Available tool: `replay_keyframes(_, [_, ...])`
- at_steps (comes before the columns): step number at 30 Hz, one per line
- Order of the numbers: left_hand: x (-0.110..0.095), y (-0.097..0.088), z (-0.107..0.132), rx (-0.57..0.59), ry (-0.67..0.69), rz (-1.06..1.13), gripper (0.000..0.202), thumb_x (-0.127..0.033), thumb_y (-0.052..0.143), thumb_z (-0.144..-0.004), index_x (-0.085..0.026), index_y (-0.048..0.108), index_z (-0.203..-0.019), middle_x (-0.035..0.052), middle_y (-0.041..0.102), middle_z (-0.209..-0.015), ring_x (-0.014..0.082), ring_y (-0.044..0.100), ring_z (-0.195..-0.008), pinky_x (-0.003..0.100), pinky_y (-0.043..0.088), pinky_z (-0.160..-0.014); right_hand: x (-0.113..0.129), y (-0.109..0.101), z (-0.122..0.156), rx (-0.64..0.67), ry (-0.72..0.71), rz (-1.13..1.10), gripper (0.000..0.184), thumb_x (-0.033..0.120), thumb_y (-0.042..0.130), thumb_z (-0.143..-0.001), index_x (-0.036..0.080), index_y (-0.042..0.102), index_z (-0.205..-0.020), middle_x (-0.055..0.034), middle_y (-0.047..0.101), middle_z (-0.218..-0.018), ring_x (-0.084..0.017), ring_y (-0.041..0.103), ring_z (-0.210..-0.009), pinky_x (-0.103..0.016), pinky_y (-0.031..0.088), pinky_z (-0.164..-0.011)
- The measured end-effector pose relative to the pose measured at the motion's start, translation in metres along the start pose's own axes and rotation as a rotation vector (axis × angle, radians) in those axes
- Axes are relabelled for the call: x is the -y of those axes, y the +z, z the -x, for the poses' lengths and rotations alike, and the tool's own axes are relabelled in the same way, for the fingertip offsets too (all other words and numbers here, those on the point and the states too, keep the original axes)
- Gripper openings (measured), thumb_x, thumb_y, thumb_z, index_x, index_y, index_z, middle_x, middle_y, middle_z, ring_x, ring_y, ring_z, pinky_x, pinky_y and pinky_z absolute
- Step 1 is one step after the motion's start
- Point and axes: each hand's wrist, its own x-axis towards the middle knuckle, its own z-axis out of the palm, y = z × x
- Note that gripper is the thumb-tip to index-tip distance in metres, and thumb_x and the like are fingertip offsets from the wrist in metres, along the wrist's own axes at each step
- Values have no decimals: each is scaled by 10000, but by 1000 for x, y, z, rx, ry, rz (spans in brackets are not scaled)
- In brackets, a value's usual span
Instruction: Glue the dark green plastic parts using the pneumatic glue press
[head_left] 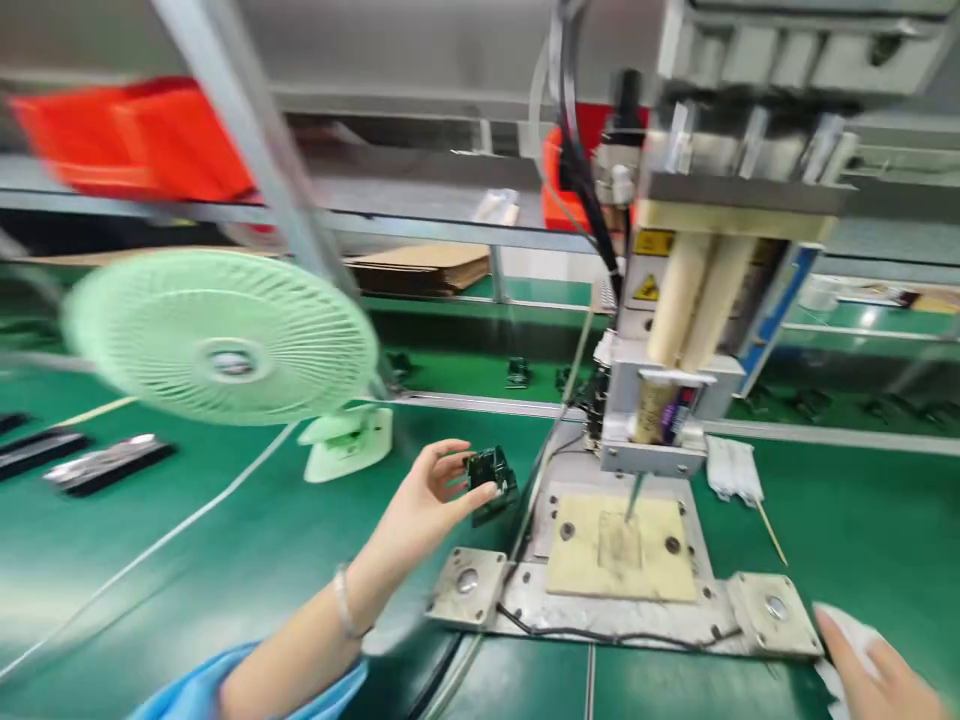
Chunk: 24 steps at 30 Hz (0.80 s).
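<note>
My left hand (429, 498) is raised above the green bench and pinches a small black part (489, 473) between thumb and fingers, just left of the press machine (679, 330). The machine's beige base plate (622, 548) lies to the right of the part. My right hand (874, 672) rests at the lower right corner, fingers stretched out over a white cloth (844, 628) beside the machine's metal foot (775, 612).
A pale green desk fan (221, 338) stands left of my left hand. Dark flat strips (105, 465) lie at the far left. Red bins (142, 135) sit on the upper shelf. Small black parts (517, 372) lie on the conveyor behind. White sticks (735, 470) rest right of the machine.
</note>
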Motion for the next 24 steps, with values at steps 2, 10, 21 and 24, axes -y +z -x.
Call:
replay_keyframes(2, [-31, 17, 10, 243, -183, 173, 676, -458, 817, -678, -219, 441, -1187, 116, 655, -1055, 267, 666, -966, 432, 555, -819, -5, -4, 3, 55, 60, -26, 478, 702, 569, -723, 280, 570, -499, -62, 578, -566, -288, 624, -600, -391, 506, -530])
replay_keyframes(10, [-69, 104, 25, 710, -476, 423, 655, -316, 897, -548, -208, 501, -1059, 64, 699, -920, 232, 704, -858, 343, 557, -738, 2, 1, 6, 35, 148, -227, 525, 730, 607, -635, 225, 580, -499, -38, 605, -576, -237, 577, -592, -311, 458, -524])
replay_keyframes(21, [-51, 129, 3, 649, -66, 165, 636, -303, 826, -610, -199, 530, -1163, 102, 644, -1187, 300, 594, -1172, 465, 410, -1097, 4, -1, 3, 52, 165, -382, 506, 679, 682, -598, 173, 678, -582, -72, 663, -639, -235, 604, -602, -281, 470, -508])
replay_keyframes(24, [-58, 122, 8, 660, -21, 54, 645, -293, 835, -603, -197, 571, -1183, 113, 653, -1210, 357, 548, -1229, 516, 382, -1112, 3, 0, 7, 51, 177, -350, 490, 679, 674, -617, 195, 633, -551, -50, 631, -591, -215, 571, -568, -277, 451, -499])
